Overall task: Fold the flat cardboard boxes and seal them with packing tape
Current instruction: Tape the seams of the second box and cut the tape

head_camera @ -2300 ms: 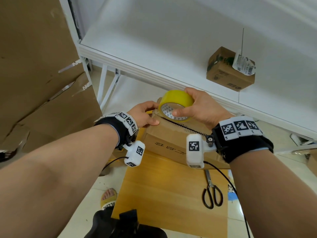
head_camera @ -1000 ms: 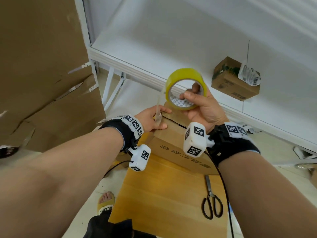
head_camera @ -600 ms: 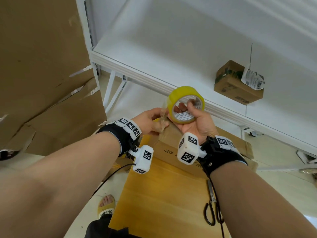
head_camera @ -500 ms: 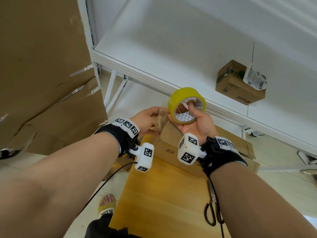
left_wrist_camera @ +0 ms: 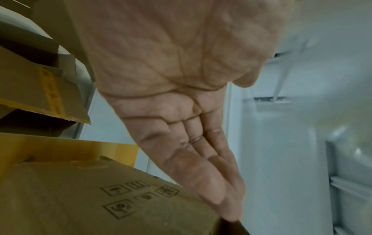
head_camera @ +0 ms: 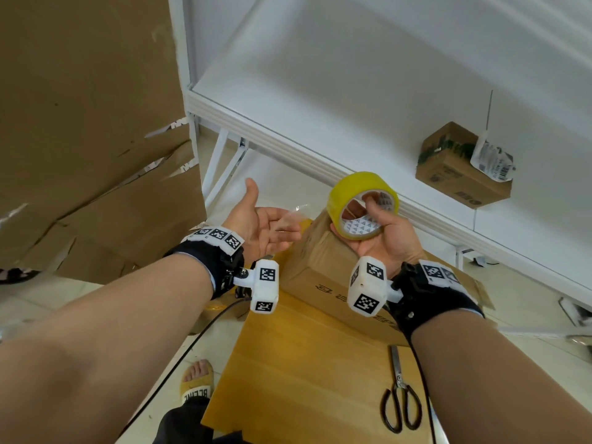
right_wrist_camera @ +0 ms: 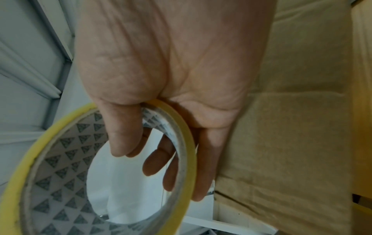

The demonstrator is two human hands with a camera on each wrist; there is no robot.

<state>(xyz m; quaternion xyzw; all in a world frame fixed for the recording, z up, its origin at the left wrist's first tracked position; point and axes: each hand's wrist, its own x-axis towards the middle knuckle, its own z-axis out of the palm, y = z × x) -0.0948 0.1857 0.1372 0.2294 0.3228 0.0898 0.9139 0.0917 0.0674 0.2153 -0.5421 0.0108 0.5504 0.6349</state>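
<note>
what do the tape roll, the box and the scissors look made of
Tape roll: glossy yellow plastic film, apparently on a printed card core. Box: matte brown cardboard, creased at its edges. Scissors: shiny metal blades; black handles, likely plastic or coated.

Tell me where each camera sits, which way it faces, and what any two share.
Head: on the head, looking down at both forearms, left hand, right hand, tape roll, scissors.
Left wrist: looks along the open palm toward the cardboard box.
Right wrist: looks along the palm; thumb inside the roll.
Shared: the roll shows in head and right wrist.
</note>
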